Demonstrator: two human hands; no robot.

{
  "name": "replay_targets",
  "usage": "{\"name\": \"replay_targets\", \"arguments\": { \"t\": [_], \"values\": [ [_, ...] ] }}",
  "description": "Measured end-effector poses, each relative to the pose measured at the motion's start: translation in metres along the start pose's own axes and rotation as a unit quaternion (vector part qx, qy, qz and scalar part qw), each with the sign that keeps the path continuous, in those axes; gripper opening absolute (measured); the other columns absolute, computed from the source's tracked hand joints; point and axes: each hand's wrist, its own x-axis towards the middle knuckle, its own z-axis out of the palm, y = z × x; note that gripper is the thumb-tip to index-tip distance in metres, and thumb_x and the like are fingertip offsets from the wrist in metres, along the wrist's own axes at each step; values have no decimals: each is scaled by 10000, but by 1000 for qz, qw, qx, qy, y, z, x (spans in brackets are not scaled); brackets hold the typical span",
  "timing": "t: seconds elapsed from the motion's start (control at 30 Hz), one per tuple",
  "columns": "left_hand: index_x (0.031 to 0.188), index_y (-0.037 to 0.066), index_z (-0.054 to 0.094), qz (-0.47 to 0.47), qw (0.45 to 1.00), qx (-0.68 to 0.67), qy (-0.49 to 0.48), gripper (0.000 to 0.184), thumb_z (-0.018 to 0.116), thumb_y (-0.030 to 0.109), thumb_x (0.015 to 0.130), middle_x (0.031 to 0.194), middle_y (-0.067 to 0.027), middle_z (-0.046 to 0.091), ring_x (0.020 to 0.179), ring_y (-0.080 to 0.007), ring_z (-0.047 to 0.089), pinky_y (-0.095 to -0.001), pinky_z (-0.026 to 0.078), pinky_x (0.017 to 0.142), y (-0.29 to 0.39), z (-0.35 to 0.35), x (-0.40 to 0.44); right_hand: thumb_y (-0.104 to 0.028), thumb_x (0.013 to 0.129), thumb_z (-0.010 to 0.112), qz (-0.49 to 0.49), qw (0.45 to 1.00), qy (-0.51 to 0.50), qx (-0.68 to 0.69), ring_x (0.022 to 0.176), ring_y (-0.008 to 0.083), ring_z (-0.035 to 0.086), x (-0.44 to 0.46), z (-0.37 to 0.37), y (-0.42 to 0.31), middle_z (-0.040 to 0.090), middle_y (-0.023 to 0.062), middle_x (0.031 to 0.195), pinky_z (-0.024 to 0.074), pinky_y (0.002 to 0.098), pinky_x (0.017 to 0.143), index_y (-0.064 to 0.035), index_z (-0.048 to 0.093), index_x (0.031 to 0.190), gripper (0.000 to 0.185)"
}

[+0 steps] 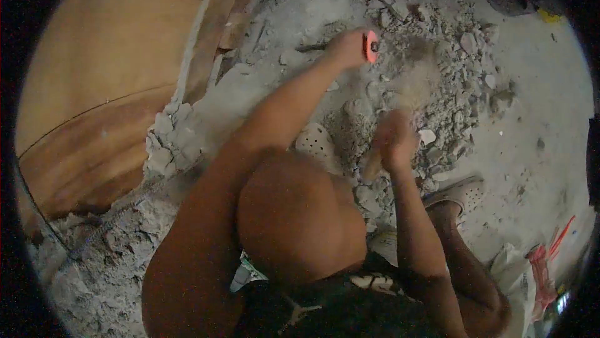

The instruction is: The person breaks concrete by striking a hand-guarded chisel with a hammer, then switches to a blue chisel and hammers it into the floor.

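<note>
In the head view my left hand [347, 49] is closed around a chisel with an orange guard [370, 46] at its near end. The chisel's dark shaft [312, 47] sticks out to the left, close to the rubble. Lower and to the right, my right hand [397, 141] is wrapped round the wooden handle [372, 166] of what looks like a hammer. Motion smears that hand, and the tool's head is only a tan blur above it. Broken grey rubble [453, 107] lies beneath and beyond both hands.
A curved wooden panel [106, 44] stands at the left beside broken masonry [165, 135]. My feet in pale perforated clogs [315, 144] are close under the hands, the other clog [469, 193] to the right. A whitish sack [512, 275] and red plastic [542, 278] lie lower right.
</note>
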Motion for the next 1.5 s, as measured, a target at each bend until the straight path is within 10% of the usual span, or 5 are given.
{"name": "replay_targets", "arguments": {
  "t": [0.5, 0.6, 0.67, 1.2, 1.5],
  "values": [
    [1023, 20, 575, 22, 999, -18, 31, 492, 728, 391, 739, 967, -215, 647, 906, -397, 634, -467, 521, 782, -16, 14, 8, -579, 914, 457, -207, 932, -5, 299, 723, 180, 523, -17, 3, -122, 534, 19, 815, 460, 327, 688, -140, 539, 1041, 464],
    [1037, 32, 581, -1, 998, -66, 9, 504, 742, 392, 724, 982, -217, 647, 929, -390, 631, -461, 518, 798, -12, 13, 5, -569, 950, 413, 41, 981, -9, -187, 518, 208, 518, 2, 21, 10, 515, 44, 623, 436, 350, 494, -92, 560, 834, 512],
    [1059, 42, 579, -17, 1000, -20, 5, 501, 750, 368, 718, 992, -221, 645, 947, -380, 628, -457, 514, 799, -10, 7, 1, -545, 973, 376, 201, 978, 29, -38, 464, 177, 490, -4, 19, 10, 517, 45, 611, 403, 325, 431, -89, 538, 785, 519],
    [911, 89, 655, 111, 979, -59, -162, 296, 651, 331, 741, 794, -186, 663, 771, -397, 634, -461, 502, 673, 43, -3, -91, -391, 873, 664, 22, 898, 172, -405, 507, 121, 518, 32, -102, -91, 536, 5, 603, 397, 272, 464, -68, 567, 779, 350],
    [904, 95, 627, 109, 924, -280, 238, 330, 776, 201, 628, 882, -87, 618, 860, -301, 584, -426, 431, 842, 12, -12, -86, -283, 892, 641, 41, 937, 149, -312, 450, 113, 455, 23, -96, -96, 487, -1, 585, 381, 287, 420, -82, 501, 773, 272]
  ]
}}
